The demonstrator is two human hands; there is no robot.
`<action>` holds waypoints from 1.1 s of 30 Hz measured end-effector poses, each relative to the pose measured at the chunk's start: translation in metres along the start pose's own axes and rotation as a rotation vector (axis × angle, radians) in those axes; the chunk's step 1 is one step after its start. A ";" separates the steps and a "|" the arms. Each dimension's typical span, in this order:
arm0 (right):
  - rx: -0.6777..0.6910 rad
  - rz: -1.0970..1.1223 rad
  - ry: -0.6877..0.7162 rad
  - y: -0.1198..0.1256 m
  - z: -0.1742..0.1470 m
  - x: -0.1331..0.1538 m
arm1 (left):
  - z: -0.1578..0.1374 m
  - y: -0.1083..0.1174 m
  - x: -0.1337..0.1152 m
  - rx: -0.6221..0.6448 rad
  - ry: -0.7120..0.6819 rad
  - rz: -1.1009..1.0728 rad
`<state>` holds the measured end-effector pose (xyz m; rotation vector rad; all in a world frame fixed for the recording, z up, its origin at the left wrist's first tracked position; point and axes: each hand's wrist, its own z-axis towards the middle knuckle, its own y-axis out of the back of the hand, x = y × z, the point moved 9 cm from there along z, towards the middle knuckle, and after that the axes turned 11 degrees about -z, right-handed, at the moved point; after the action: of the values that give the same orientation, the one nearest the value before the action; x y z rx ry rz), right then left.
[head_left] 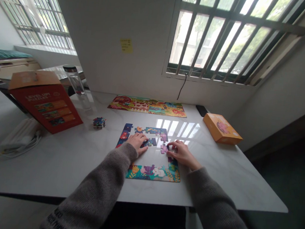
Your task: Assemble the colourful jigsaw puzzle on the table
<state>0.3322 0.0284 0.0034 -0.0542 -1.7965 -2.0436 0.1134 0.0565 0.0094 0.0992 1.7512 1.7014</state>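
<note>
On the table lies a partly joined jigsaw puzzle [152, 173], its border pieces forming an uneven frame around bare white tabletop. My left hand [137, 143] rests over the frame's left side, thumb and fingers around a dark blue puzzle piece [152, 142]; its palm hides part of that edge. Between the thumb and fingers of my right hand [182, 154] is the edge of a purple puzzle piece [164, 149], just inside the right side. Another purple piece [163, 137] sits slightly above it, at the frame's upper right corner.
A stack of puzzle pieces [99, 123] stands to the left, near a red puzzle box [49, 105] and a glass bottle [75, 81]. Behind is a finished puzzle strip [148, 106]. An orange box [222, 128] and black phone [201, 110] lie at right.
</note>
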 end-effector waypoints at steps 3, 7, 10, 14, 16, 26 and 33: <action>0.025 -0.017 -0.006 -0.001 -0.001 0.004 | 0.000 -0.001 0.001 0.001 0.000 0.005; 0.008 0.089 -0.031 -0.001 -0.001 0.003 | -0.001 -0.001 0.000 0.001 -0.001 0.000; -0.004 0.218 -0.032 -0.003 -0.001 0.005 | 0.000 -0.001 0.001 -0.007 -0.003 0.001; -0.017 0.314 -0.085 -0.009 0.001 0.003 | 0.001 -0.003 0.003 -0.018 -0.012 -0.004; -0.031 0.286 -0.086 -0.009 0.002 0.004 | 0.001 -0.004 0.004 -0.018 -0.014 -0.010; -0.082 0.110 0.047 0.001 0.001 0.017 | 0.001 0.019 0.037 -0.066 0.025 -0.058; -0.045 0.100 0.067 -0.004 0.001 0.015 | -0.015 0.050 0.078 -0.183 0.089 -0.120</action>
<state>0.3171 0.0249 0.0043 -0.0859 -1.6740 -1.9924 0.0262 0.0899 0.0211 -0.1620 1.6209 1.7912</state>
